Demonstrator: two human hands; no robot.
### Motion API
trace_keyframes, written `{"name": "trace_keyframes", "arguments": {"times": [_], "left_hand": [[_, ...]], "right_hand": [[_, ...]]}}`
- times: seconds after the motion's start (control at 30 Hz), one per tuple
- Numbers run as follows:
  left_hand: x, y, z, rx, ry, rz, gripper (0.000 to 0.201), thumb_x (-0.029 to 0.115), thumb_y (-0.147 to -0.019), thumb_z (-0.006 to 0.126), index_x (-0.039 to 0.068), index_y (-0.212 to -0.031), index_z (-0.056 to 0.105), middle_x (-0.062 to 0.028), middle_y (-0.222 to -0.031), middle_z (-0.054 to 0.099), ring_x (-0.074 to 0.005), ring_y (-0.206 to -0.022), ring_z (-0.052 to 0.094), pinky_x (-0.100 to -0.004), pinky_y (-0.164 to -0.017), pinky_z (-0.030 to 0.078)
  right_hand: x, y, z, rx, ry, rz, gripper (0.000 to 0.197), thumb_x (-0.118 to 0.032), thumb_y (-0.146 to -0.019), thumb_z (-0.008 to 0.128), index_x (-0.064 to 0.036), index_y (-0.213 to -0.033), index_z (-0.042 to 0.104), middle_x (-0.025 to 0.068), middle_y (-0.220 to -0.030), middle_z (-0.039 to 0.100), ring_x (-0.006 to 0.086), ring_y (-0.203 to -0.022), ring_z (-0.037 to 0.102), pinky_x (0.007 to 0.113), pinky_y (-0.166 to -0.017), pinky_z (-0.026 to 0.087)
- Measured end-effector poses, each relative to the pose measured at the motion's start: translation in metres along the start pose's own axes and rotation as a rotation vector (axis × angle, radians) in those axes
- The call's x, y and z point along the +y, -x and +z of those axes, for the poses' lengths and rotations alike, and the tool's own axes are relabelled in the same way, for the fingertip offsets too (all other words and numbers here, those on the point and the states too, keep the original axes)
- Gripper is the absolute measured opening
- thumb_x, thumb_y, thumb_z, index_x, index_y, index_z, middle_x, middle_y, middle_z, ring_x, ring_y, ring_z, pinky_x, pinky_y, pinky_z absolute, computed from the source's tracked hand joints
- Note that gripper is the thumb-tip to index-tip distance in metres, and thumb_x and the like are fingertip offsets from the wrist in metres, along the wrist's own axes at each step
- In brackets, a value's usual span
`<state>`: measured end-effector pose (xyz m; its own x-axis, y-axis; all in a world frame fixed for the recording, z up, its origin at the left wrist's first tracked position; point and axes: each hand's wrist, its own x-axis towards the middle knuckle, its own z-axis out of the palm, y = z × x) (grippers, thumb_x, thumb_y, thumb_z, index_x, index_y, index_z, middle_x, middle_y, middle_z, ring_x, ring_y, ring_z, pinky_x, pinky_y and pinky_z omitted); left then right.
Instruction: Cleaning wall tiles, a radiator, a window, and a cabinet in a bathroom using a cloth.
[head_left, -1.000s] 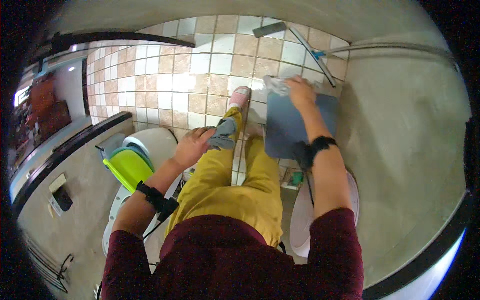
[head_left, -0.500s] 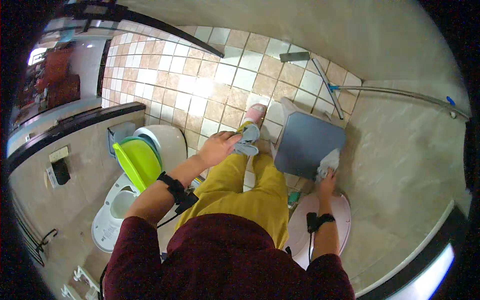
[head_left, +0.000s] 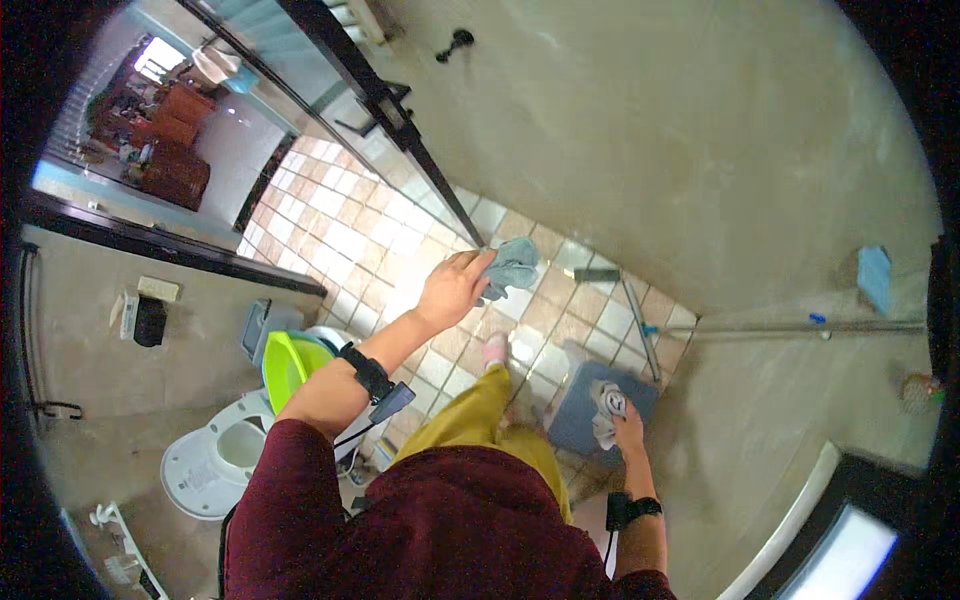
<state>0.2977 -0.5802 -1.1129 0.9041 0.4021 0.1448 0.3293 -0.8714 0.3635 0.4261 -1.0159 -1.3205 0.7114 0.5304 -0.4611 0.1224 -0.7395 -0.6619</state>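
Note:
My left hand (head_left: 453, 292) is stretched forward over the tiled floor, fingers closed on a grey-green cloth (head_left: 514, 266) that hangs in loose folds. Lower and to the right, my right hand (head_left: 627, 430) grips a pale grey cloth (head_left: 603, 428) with a round dark-and-white print on it. This second cloth appears above the dark grey top of a stool (head_left: 570, 412); whether it touches the stool I cannot tell. Both wrists wear black straps with small devices.
At left, a white toilet seat (head_left: 190, 470) stands beside a bright green basin (head_left: 283, 365). A squeegee (head_left: 641, 330) lies near the far wall, its pole (head_left: 760, 328) running right. The dark-framed door (head_left: 430, 170) stands ahead. A blue cloth (head_left: 873, 278) hangs at right.
My view has swung up, showing more of the doorway and wall. My left hand has moved forward with its cloth, away from my legs. The right hand's cloth has come further over the stool.

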Motion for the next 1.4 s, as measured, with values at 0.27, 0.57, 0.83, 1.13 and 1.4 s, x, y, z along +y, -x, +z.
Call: {"name": "trace_keyframes", "arguments": {"times": [0.27, 0.57, 0.83, 1.13, 1.4], "left_hand": [[-0.024, -0.051, -0.055, 0.202, 0.159, 0.143, 0.044, 0.011, -0.083, 0.063, 0.005, -0.126, 0.052, -0.0206, -0.120, 0.057, -0.0381, -0.111, 0.055, -0.0445, -0.093, 0.046], [-0.087, -0.049, -0.071, 0.106, 0.212, 0.297, 0.061, 0.017, -0.078, 0.072, 0.007, -0.132, 0.045, -0.0298, -0.147, 0.027, -0.0518, -0.137, 0.025, -0.0552, -0.110, 0.030], [-0.143, -0.027, -0.125, 0.077, 0.531, -0.047, 0.074, 0.033, -0.087, 0.066, -0.006, -0.140, 0.033, -0.0325, -0.141, 0.037, -0.0427, -0.138, 0.030, -0.0460, -0.113, 0.029], [-0.170, 0.016, -0.165, 0.337, 0.296, 0.001, 0.070, 0.022, -0.086, 0.067, 0.010, -0.146, 0.033, -0.0203, -0.153, 0.027, -0.0380, -0.136, 0.035, -0.0424, -0.110, 0.035], [-0.181, 0.068, -0.157, 0.315, 0.213, -0.455, 0.060, 0.022, -0.087, 0.067, 0.018, -0.142, 0.044, -0.0148, -0.153, 0.031, -0.0368, -0.130, 0.044, -0.0428, -0.106, 0.040]], "right_hand": [[-0.222, -0.105, 0.017, -0.384, -1.016, -0.153, 0.050, -0.015, -0.097, 0.052, -0.0082, -0.144, 0.035, 0.0068, -0.139, 0.048, 0.0229, -0.124, 0.049, 0.041, -0.104, 0.038], [-0.470, -0.147, 0.036, -0.757, -1.260, -0.181, 0.049, -0.037, -0.101, 0.047, -0.0114, -0.142, 0.038, 0.0037, -0.138, 0.048, 0.0210, -0.124, 0.049, 0.038, -0.103, 0.041], [-0.544, -0.157, 0.075, -0.596, -0.884, -0.227, 0.063, -0.012, -0.085, 0.070, -0.0064, -0.139, 0.038, 0.0094, -0.126, 0.054, 0.0224, -0.112, 0.055, 0.036, -0.098, 0.044], [-0.691, -0.152, 0.018, 0.305, -0.681, -1.203, 0.056, 0.000, -0.083, 0.062, -0.0029, -0.135, 0.044, 0.0113, -0.123, 0.057, 0.0240, -0.110, 0.054, 0.037, -0.094, 0.043], [-0.784, -0.158, 0.023, 0.700, 0.518, -1.946, 0.045, -0.012, -0.081, 0.058, -0.0228, -0.125, 0.061, 0.0116, -0.122, 0.058, 0.0338, -0.113, 0.052, 0.046, -0.096, 0.040]]}}
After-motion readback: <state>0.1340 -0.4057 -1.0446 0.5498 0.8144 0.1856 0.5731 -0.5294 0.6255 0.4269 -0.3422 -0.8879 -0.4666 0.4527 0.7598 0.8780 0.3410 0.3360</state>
